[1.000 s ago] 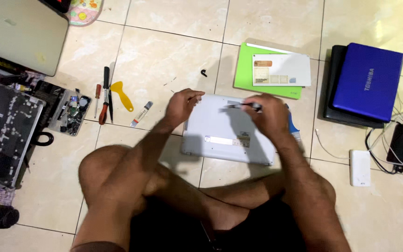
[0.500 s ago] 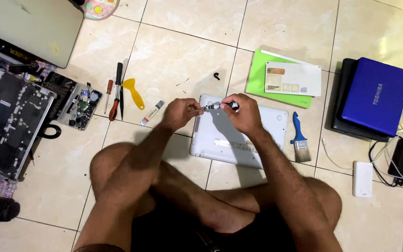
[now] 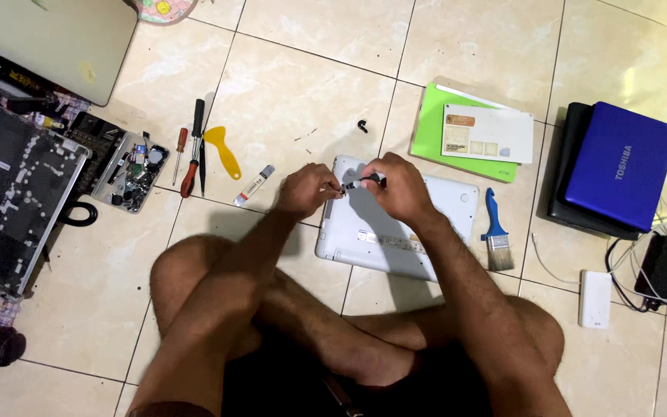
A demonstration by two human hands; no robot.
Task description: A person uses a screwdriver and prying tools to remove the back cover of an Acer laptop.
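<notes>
Far left of the fingers lies a dismantled laptop chassis [image 3: 9,197], boards exposed. Nearer, two screwdrivers [image 3: 193,150], a yellow pry tool [image 3: 223,150] and a small white tube [image 3: 254,185] rest on the tile floor [image 3: 295,85].

The left hand [image 3: 308,189] and right hand [image 3: 395,185] meet above the white laptop [image 3: 395,232], which lies closed on the floor directly beneath them. The fingers of both hands are pinched together on a small dark part [image 3: 357,184]; what it is cannot be told.

Judged progress: the white laptop's shell appears intact, so opening it seems not yet done.

Right of the fingers: a green folder [image 3: 430,116] carrying a white rectangular card [image 3: 496,131] with small orange and tan patches, a blue-handled brush [image 3: 494,232], a blue laptop [image 3: 619,166] on a black one, and a white box [image 3: 594,300].
</notes>
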